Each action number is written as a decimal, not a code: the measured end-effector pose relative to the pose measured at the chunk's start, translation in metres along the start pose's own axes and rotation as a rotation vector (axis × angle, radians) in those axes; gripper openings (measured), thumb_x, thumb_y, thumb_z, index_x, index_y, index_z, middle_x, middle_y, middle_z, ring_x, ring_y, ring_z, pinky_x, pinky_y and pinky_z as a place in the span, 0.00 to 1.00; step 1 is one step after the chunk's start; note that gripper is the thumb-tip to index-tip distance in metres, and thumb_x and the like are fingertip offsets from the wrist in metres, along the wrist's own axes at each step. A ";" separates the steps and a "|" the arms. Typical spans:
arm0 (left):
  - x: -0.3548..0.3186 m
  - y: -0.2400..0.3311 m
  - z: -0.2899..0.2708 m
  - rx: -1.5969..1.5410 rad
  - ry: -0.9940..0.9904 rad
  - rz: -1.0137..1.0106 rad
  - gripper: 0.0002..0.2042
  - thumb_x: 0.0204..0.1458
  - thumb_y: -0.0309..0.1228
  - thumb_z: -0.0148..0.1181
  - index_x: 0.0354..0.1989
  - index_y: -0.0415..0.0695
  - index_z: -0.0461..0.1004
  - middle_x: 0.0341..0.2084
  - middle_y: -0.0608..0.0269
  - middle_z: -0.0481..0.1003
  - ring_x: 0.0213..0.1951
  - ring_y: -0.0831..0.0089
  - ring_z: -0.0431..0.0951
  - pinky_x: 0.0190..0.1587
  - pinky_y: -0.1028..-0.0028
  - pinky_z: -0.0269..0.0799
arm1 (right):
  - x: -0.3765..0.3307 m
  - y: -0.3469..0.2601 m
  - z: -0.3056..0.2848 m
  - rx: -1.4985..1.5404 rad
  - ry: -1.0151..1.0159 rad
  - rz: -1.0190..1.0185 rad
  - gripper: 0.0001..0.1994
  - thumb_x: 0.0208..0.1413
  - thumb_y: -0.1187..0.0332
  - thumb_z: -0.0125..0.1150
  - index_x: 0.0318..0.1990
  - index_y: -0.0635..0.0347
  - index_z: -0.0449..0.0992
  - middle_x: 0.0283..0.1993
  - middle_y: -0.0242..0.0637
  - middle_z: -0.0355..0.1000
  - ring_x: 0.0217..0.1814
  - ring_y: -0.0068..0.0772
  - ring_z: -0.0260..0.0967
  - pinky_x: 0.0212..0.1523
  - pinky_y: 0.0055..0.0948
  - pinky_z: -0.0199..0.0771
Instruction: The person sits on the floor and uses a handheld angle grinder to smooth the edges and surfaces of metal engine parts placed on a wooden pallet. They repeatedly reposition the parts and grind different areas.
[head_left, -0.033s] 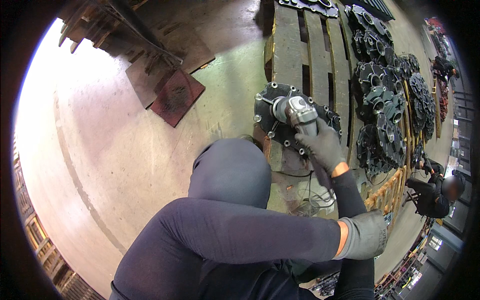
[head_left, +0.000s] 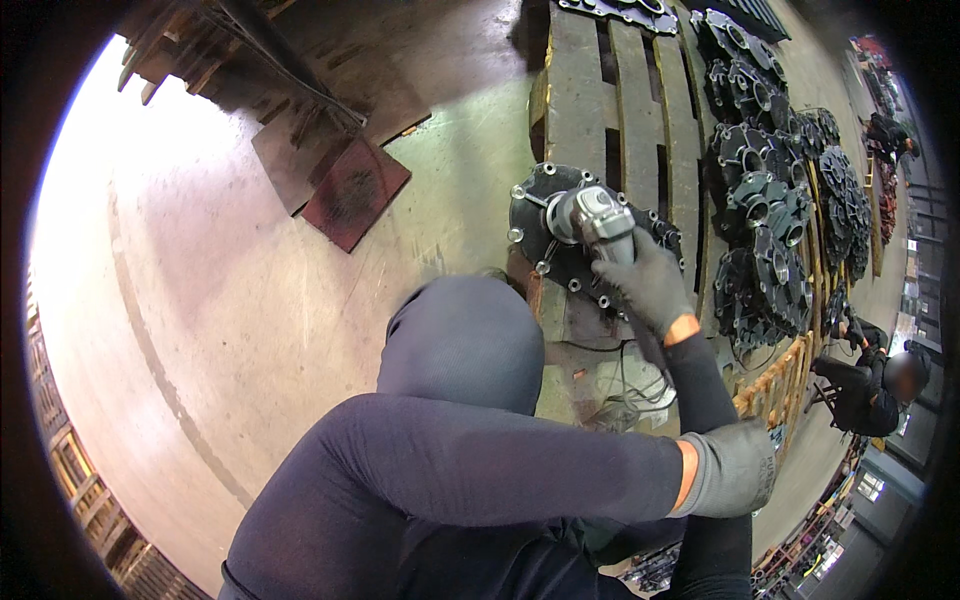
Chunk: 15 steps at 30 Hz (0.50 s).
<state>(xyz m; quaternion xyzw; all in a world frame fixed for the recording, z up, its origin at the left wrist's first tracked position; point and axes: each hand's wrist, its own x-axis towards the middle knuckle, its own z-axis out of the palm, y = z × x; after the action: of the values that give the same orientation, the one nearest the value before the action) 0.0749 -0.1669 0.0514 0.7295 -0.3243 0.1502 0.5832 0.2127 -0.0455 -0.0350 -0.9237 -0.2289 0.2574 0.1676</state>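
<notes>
My right hand (head_left: 648, 285), in a grey glove, is closed around the body of an angle grinder (head_left: 600, 220). The grinder's head rests over a black cast metal cover (head_left: 535, 195), which has a ring of bare-metal bolt bosses along its rim. This cover lies on the near end of a wooden pallet (head_left: 575, 110). My left arm crosses in front of me to the right. At its end my left hand (head_left: 730, 468), also gloved in grey, lies over my right arm with its fingers curled; what is under them is hidden.
Stacks of similar black castings (head_left: 760, 190) stand along the right side. A reddish square plate (head_left: 352, 195) lies on the floor to the left of the pallet. Loose cable (head_left: 630, 385) hangs below the grinder. Another person (head_left: 880, 385) sits at the far right.
The grinder has tilted a little, and my right hand has shifted slightly to the right with it. My left hand stays in nearly the same place.
</notes>
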 end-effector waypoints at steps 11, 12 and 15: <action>0.012 -0.002 -0.004 -0.062 -0.016 0.005 0.06 0.58 0.30 0.61 0.33 0.43 0.82 0.25 0.57 0.79 0.25 0.60 0.77 0.31 0.62 0.75 | 0.026 -0.027 0.005 -0.407 -0.142 -0.187 0.28 0.56 0.53 0.74 0.55 0.61 0.71 0.49 0.56 0.82 0.54 0.61 0.82 0.55 0.52 0.81; 0.014 -0.001 -0.004 -0.069 -0.018 0.008 0.06 0.59 0.30 0.61 0.34 0.43 0.82 0.25 0.57 0.79 0.25 0.60 0.77 0.31 0.62 0.75 | 0.021 -0.026 0.006 -0.444 -0.139 -0.192 0.29 0.55 0.53 0.75 0.56 0.61 0.71 0.48 0.55 0.82 0.53 0.61 0.82 0.54 0.53 0.82; 0.014 -0.005 -0.007 -0.081 -0.035 0.004 0.06 0.60 0.30 0.60 0.34 0.43 0.82 0.26 0.56 0.80 0.25 0.60 0.77 0.31 0.63 0.75 | 0.012 -0.017 0.014 -0.546 -0.123 -0.295 0.32 0.55 0.53 0.75 0.61 0.62 0.68 0.46 0.53 0.81 0.48 0.58 0.84 0.47 0.52 0.84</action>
<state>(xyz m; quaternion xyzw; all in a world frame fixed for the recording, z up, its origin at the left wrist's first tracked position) 0.0900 -0.1640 0.0576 0.7070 -0.3420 0.1251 0.6063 0.2082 -0.0223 -0.0444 -0.8742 -0.4307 0.2146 -0.0652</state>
